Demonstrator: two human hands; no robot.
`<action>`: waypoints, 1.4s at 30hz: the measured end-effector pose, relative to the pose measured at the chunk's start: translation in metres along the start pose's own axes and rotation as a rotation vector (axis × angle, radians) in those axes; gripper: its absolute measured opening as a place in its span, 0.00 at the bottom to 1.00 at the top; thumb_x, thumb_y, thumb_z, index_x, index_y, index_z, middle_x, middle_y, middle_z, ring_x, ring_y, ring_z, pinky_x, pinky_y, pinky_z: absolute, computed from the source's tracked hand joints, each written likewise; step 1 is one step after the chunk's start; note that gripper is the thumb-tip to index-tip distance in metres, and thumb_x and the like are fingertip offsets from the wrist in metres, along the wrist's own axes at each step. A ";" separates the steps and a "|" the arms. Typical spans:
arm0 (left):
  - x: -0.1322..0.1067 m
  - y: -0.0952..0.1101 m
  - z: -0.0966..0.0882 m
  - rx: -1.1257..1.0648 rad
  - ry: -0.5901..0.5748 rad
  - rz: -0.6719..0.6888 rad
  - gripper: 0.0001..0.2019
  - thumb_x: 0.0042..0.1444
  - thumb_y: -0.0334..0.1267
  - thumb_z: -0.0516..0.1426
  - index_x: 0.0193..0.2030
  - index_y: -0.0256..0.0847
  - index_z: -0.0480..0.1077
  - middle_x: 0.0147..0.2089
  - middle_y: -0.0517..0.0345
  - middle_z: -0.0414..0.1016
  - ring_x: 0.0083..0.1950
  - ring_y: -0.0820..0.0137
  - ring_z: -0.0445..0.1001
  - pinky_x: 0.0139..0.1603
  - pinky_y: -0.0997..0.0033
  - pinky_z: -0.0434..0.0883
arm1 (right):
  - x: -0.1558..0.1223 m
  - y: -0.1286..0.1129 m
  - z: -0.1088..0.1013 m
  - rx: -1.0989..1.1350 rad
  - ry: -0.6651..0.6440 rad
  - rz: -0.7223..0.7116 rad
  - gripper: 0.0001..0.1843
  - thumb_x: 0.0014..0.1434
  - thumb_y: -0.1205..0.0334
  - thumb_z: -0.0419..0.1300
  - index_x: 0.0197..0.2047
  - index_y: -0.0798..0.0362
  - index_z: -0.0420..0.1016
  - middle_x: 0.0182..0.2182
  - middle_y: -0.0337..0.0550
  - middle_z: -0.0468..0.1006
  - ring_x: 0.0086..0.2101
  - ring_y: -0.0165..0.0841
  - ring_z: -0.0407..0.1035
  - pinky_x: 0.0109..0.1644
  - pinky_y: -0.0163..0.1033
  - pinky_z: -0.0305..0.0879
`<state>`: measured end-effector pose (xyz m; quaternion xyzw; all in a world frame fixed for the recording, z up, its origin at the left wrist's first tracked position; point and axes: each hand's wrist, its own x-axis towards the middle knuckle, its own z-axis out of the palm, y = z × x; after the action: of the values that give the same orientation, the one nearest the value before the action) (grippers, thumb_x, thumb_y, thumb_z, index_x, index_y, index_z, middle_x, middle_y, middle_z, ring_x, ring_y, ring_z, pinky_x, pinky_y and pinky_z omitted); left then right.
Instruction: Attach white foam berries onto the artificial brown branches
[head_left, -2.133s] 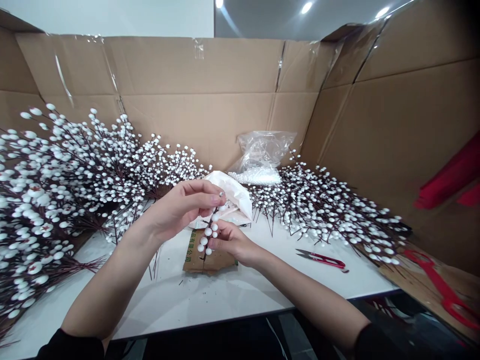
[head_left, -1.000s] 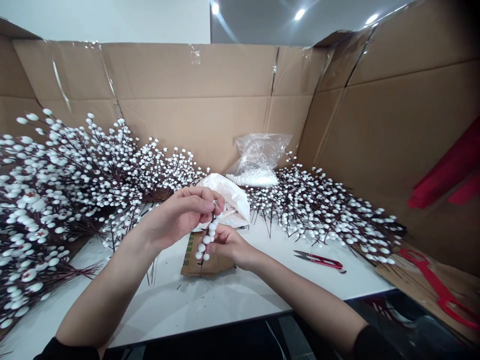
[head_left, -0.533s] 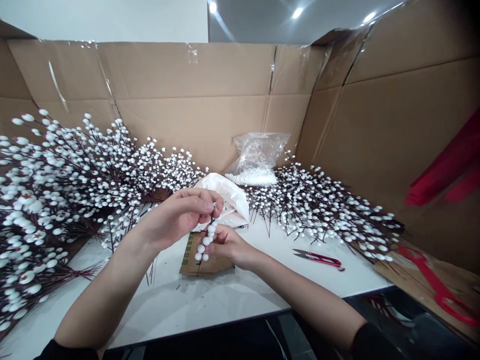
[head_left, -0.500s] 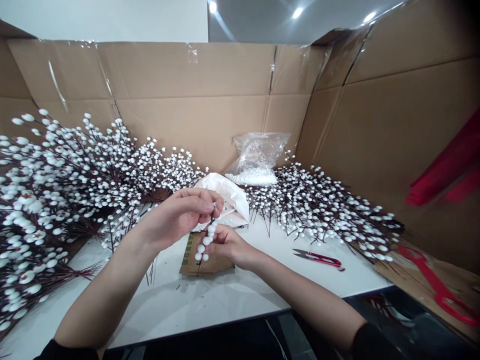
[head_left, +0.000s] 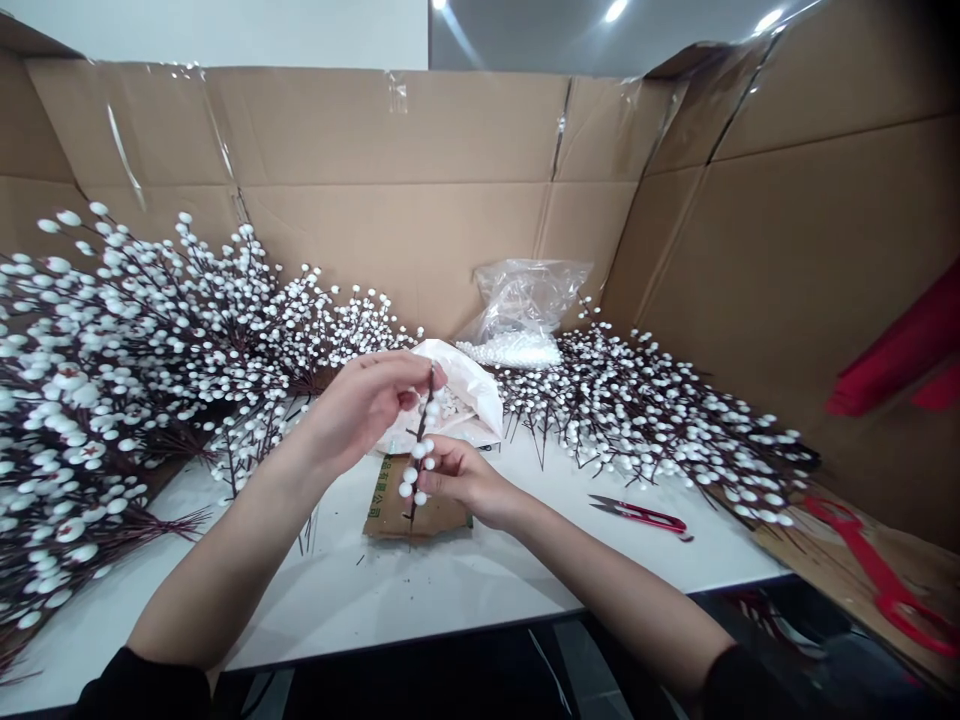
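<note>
An artificial berry stem (head_left: 418, 451), dark brown with several round white berries, stands almost upright between my hands. Its top end is pinched between the thumb and fingers of my left hand (head_left: 360, 405). Lower down, my right hand (head_left: 472, 485) closes its fingertips on the stem among the berries, hiding part of it. Beneath is a torn piece of brown cardboard (head_left: 446, 520) with green printed characters, lying on the white table (head_left: 517, 580). Just behind the hands sits an open white bag (head_left: 484, 395) with small pale pieces inside.
Bundles of white-berry stems (head_left: 202, 310) crowd the left side; another heap (head_left: 637, 410) lies at the right. A clear plastic bag of white beads (head_left: 517, 320) leans at the back. Red-handled thread snips (head_left: 645, 515) and red scissors (head_left: 862, 555) lie rightward. Cardboard walls (head_left: 337, 130) enclose the table.
My left hand has risen slightly along with the stem's top, and more bare stem shows between my hands. The right hand keeps its pinch. The view has shifted a little.
</note>
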<state>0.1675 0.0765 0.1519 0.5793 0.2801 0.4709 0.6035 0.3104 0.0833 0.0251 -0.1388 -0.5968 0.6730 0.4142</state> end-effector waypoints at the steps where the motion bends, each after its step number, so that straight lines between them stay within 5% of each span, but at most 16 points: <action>1: 0.003 -0.002 -0.002 0.001 0.048 0.034 0.06 0.46 0.34 0.58 0.20 0.36 0.72 0.30 0.55 0.71 0.36 0.71 0.66 0.35 0.72 0.62 | 0.000 -0.001 -0.001 -0.005 0.006 0.002 0.10 0.54 0.59 0.64 0.35 0.55 0.69 0.30 0.41 0.78 0.32 0.30 0.73 0.37 0.35 0.64; 5: 0.015 -0.005 -0.014 -0.031 0.178 0.055 0.08 0.50 0.37 0.57 0.25 0.37 0.73 0.32 0.56 0.73 0.35 0.72 0.68 0.35 0.73 0.63 | 0.000 -0.004 -0.003 -0.015 0.040 -0.007 0.10 0.55 0.57 0.63 0.35 0.55 0.70 0.29 0.41 0.78 0.32 0.29 0.72 0.39 0.35 0.63; 10: 0.027 -0.010 -0.028 0.027 0.162 0.043 0.07 0.48 0.39 0.58 0.29 0.37 0.74 0.35 0.55 0.75 0.35 0.73 0.69 0.33 0.73 0.63 | 0.001 -0.007 -0.004 0.018 0.121 -0.008 0.12 0.53 0.56 0.65 0.32 0.54 0.69 0.29 0.39 0.76 0.30 0.29 0.70 0.38 0.35 0.62; 17: 0.045 -0.029 -0.047 0.601 0.112 0.078 0.12 0.53 0.42 0.55 0.31 0.39 0.76 0.37 0.54 0.77 0.34 0.70 0.68 0.32 0.72 0.61 | 0.000 -0.013 -0.012 0.105 0.272 -0.064 0.11 0.52 0.56 0.65 0.32 0.52 0.70 0.28 0.37 0.72 0.28 0.28 0.65 0.35 0.34 0.61; 19: 0.048 -0.032 -0.052 0.712 0.018 0.060 0.13 0.54 0.41 0.53 0.30 0.38 0.76 0.35 0.53 0.77 0.34 0.70 0.69 0.33 0.73 0.62 | 0.000 -0.014 -0.015 0.137 0.322 -0.109 0.09 0.52 0.58 0.65 0.32 0.52 0.70 0.27 0.36 0.70 0.28 0.27 0.64 0.34 0.34 0.60; 24: 0.047 -0.036 -0.053 0.821 -0.524 -0.044 0.12 0.54 0.40 0.55 0.42 0.42 0.76 0.44 0.52 0.78 0.43 0.67 0.73 0.40 0.74 0.66 | 0.002 -0.021 -0.029 0.223 0.469 -0.270 0.10 0.50 0.62 0.66 0.27 0.52 0.66 0.27 0.34 0.66 0.26 0.25 0.60 0.32 0.31 0.59; 27: 0.046 -0.041 -0.047 0.851 -0.642 -0.033 0.13 0.53 0.42 0.58 0.45 0.44 0.75 0.47 0.52 0.77 0.44 0.67 0.73 0.39 0.76 0.66 | 0.003 -0.024 -0.038 0.296 0.560 -0.299 0.11 0.48 0.63 0.66 0.27 0.52 0.65 0.27 0.32 0.66 0.26 0.24 0.60 0.32 0.31 0.60; 35: 0.053 -0.068 -0.032 0.749 -0.453 0.020 0.13 0.51 0.43 0.59 0.38 0.36 0.76 0.39 0.51 0.78 0.40 0.66 0.72 0.41 0.70 0.67 | 0.004 -0.024 -0.046 0.395 0.674 -0.383 0.13 0.45 0.65 0.69 0.28 0.51 0.67 0.25 0.30 0.66 0.24 0.23 0.58 0.31 0.31 0.61; 42: 0.056 -0.083 -0.026 0.754 -0.363 -0.008 0.13 0.50 0.44 0.60 0.31 0.35 0.74 0.26 0.61 0.70 0.26 0.76 0.65 0.28 0.76 0.62 | 0.006 -0.023 -0.046 0.308 0.689 -0.401 0.11 0.46 0.57 0.69 0.28 0.48 0.70 0.26 0.32 0.68 0.25 0.24 0.60 0.30 0.32 0.61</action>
<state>0.1874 0.1468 0.0790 0.8321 0.3242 0.2232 0.3907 0.3471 0.1175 0.0369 -0.1735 -0.3314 0.5748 0.7278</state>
